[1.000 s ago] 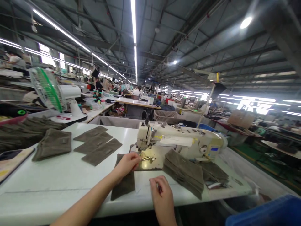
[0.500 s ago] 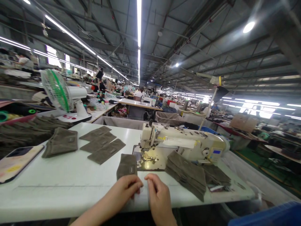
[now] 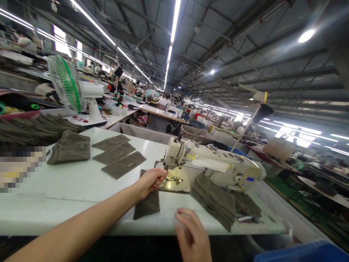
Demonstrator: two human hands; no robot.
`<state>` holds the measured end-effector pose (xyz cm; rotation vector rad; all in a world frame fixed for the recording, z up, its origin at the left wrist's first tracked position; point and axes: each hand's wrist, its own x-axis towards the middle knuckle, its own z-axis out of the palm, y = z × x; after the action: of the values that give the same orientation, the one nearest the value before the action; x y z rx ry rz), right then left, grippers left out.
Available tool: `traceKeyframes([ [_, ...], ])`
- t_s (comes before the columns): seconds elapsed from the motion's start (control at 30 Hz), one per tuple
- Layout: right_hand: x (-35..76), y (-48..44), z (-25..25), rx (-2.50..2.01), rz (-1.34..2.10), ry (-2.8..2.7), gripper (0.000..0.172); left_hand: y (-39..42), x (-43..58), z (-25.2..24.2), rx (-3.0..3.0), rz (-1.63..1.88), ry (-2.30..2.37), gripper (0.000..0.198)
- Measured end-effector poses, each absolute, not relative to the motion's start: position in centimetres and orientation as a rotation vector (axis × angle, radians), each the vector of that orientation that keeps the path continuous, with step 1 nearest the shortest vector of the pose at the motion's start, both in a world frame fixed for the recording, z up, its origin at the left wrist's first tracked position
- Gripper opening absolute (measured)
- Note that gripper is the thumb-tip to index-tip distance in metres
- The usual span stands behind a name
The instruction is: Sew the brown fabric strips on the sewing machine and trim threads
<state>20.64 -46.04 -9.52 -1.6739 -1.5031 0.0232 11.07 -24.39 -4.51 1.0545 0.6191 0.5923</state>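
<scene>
My left hand (image 3: 151, 181) reaches out to the needle area of a white sewing machine (image 3: 215, 164), fingers pinched on the top edge of an olive-brown fabric piece (image 3: 147, 204) that lies flat in front of it. My right hand (image 3: 191, 234) hovers at the table's near edge, fingers curled and blurred; what it holds, if anything, I cannot make out. A stack of the same olive pieces (image 3: 214, 198) lies to the right of the needle plate.
Three flat olive pieces (image 3: 117, 154) and a folded bundle (image 3: 69, 147) lie at the left of the white table (image 3: 68, 189), with a large heap (image 3: 29, 129) behind. A desk fan (image 3: 72, 89) stands beyond. A blue bin (image 3: 300, 253) sits at the lower right.
My left hand moved from the table's near edge forward to the needle, carrying the fabric piece's top edge with it. My right hand dropped back slightly toward me.
</scene>
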Motion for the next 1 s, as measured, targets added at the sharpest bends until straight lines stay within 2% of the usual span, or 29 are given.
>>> traceKeyframes([
  [0.07, 22.1, -43.1, -8.1, -1.577, -0.088, -1.317, 0.031, -24.1, 11.0, -4.9, 1.092, 0.587, 0.640, 0.035],
  [0.17, 22.9, -37.6, -7.0, -1.607, -0.034, -1.263, 0.030, -23.7, 11.0, -5.3, 1.149, 0.577, 0.679, 0.033],
  [0.37, 22.8, -29.5, -7.9, -1.659, -0.028, -1.248, 0.031, -22.6, 11.3, -5.8, 1.251, 0.564, 0.742, 0.027],
  [0.6, 24.4, -28.9, -8.4, -1.734, -0.302, -1.412, 0.022, -20.5, 12.8, -6.3, 1.279, 0.581, 0.810, 0.025],
  [0.8, 24.7, -28.2, -9.7, -1.803, -0.537, -1.417, 0.022, -19.7, 13.5, -7.1, 1.195, 0.415, 0.812, 0.024],
  [1.0, 25.2, -28.0, -10.3, -1.819, -0.628, -1.402, 0.026, -19.2, 14.9, -8.0, 1.134, 0.327, 0.820, 0.028],
])
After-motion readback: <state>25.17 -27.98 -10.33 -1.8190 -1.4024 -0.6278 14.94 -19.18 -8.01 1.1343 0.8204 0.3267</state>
